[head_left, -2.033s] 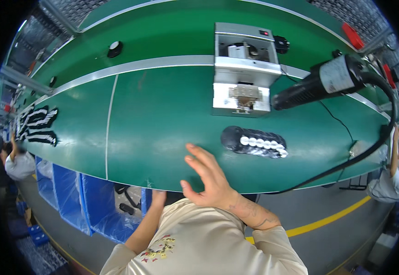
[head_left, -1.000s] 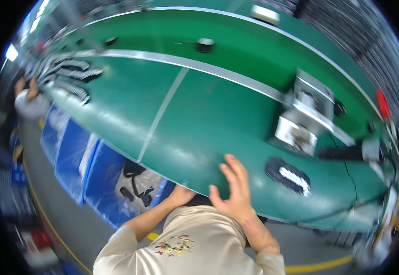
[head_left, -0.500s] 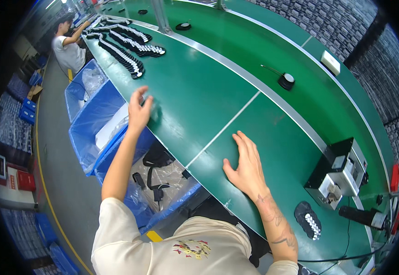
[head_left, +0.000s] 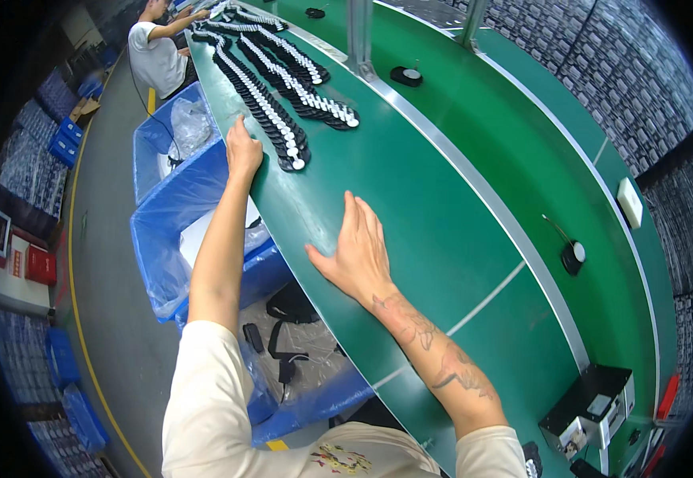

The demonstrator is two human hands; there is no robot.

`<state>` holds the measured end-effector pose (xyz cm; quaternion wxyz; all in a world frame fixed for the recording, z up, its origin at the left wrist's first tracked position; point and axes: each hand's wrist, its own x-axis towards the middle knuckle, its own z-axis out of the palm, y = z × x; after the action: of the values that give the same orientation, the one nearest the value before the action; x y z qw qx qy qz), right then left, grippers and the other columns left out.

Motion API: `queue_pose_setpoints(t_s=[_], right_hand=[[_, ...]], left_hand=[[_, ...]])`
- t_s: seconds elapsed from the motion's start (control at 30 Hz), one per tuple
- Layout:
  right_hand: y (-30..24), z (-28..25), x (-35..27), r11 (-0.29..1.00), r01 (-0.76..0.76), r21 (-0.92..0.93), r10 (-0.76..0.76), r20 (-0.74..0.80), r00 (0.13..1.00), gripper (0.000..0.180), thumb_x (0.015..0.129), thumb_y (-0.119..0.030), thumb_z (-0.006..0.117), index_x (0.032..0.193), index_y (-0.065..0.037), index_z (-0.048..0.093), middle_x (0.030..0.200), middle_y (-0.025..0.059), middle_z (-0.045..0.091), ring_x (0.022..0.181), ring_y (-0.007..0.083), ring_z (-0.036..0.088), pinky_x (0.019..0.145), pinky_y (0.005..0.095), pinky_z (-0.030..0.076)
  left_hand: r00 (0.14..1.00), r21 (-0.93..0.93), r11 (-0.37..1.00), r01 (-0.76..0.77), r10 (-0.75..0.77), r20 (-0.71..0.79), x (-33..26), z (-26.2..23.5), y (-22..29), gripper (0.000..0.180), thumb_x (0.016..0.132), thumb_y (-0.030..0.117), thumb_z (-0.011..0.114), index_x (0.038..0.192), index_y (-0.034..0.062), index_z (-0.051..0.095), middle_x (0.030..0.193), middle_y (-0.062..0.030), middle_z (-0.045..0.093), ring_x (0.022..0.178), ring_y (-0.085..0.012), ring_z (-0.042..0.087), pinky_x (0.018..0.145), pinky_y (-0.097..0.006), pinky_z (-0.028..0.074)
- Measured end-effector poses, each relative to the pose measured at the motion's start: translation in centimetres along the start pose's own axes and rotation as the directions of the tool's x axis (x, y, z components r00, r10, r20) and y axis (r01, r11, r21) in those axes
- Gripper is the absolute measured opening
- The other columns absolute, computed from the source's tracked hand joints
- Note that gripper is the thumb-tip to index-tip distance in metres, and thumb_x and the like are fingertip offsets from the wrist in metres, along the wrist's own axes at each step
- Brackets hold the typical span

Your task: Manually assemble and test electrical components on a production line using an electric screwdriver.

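My left hand [head_left: 244, 151] is over the table's left edge, fingers partly curled and nothing visible in them. Just right of it ends the nearest overlapping row of black flat pieces with white round discs [head_left: 276, 127]. Another such row [head_left: 303, 93] lies beyond, with more rows fanning toward the far end. My right hand [head_left: 358, 251] hovers over the green tabletop [head_left: 434, 239], palm down, fingers stretched and thumb apart, holding nothing. Low at the right, a small black-and-white piece [head_left: 531, 460] is partly hidden by my sleeve.
Blue lined bins [head_left: 155, 247] stand along the table's left side; the nearest holds black cords and adapters [head_left: 287, 358]. A green conveyor [head_left: 514, 175] behind a metal rail carries black round devices [head_left: 573, 256]. A metal box-like fixture [head_left: 589, 410] stands at right. Another person [head_left: 159, 52] works far left.
My view has shifted toward the far left end, bringing the black-and-white rows closer. My left hand has come near the closest row, its fingers more curled. My right hand has moved forward and left.
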<state>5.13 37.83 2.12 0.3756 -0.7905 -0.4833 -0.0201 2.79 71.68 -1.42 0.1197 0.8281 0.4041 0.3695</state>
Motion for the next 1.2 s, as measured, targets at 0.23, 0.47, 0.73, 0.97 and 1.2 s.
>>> queue_pose_setpoints(t_s=[0.23,0.47,0.73,0.97,1.2], right_hand=[[-0.3,7.6,11.3,0.996,-0.084,0.024,0.086,-0.132,0.988,0.106,0.070,-0.044,0.084,0.141,0.015,0.030,0.132,0.0306,0.049,0.129,0.0406,0.042,0.111,0.0468,0.033],[-0.4,10.3,15.8,0.996,-0.086,-0.032,0.080,-0.141,0.987,0.093,0.071,-0.042,0.084,0.134,0.011,0.040,0.121,0.0238,0.057,0.119,0.0350,0.050,0.104,0.0438,0.039],[0.4,10.8,16.0,0.995,-0.097,-0.035,0.090,-0.170,0.981,0.077,0.072,-0.029,0.080,0.131,0.007,0.046,0.114,0.0176,0.063,0.112,0.0329,0.053,0.100,0.0439,0.040],[0.5,9.0,14.5,0.992,-0.119,0.037,0.124,-0.174,0.977,0.073,0.070,-0.025,0.079,0.128,0.006,0.046,0.109,0.0169,0.063,0.108,0.0320,0.053,0.095,0.0443,0.042],[1.1,7.0,11.4,0.987,-0.148,0.056,0.153,-0.105,0.983,0.076,0.072,-0.026,0.077,0.133,0.005,0.045,0.119,0.0144,0.061,0.114,0.0322,0.051,0.100,0.0446,0.038]], left_hand=[[0.997,-0.100,0.994,0.052,-0.057,-0.044,1.6,0.9,-0.3,0.051,0.083,-0.003,0.045,0.134,-0.0039,0.050,0.124,-0.0281,0.062,0.119,-0.0425,0.057,0.103,-0.047,0.043],[0.994,-0.143,0.986,0.088,-0.095,-0.045,1.9,1.0,-0.7,0.047,0.086,0.000,0.044,0.133,-0.0033,0.050,0.125,-0.0277,0.061,0.118,-0.0418,0.058,0.103,-0.046,0.043],[0.995,-0.150,0.985,0.088,-0.095,-0.041,2.2,0.9,-0.6,0.044,0.086,0.003,0.045,0.129,-0.0031,0.053,0.123,-0.0269,0.063,0.117,-0.0413,0.059,0.103,-0.046,0.043],[0.992,-0.156,0.982,0.108,-0.116,-0.042,2.2,0.9,-0.6,0.041,0.087,0.009,0.049,0.126,-0.0023,0.056,0.121,-0.0253,0.064,0.115,-0.0399,0.060,0.102,-0.045,0.045],[0.990,-0.154,0.979,0.130,-0.136,-0.034,2.1,0.9,-0.6,0.040,0.090,0.015,0.050,0.125,-0.0020,0.057,0.121,-0.0250,0.065,0.114,-0.0402,0.061,0.101,-0.045,0.045]])
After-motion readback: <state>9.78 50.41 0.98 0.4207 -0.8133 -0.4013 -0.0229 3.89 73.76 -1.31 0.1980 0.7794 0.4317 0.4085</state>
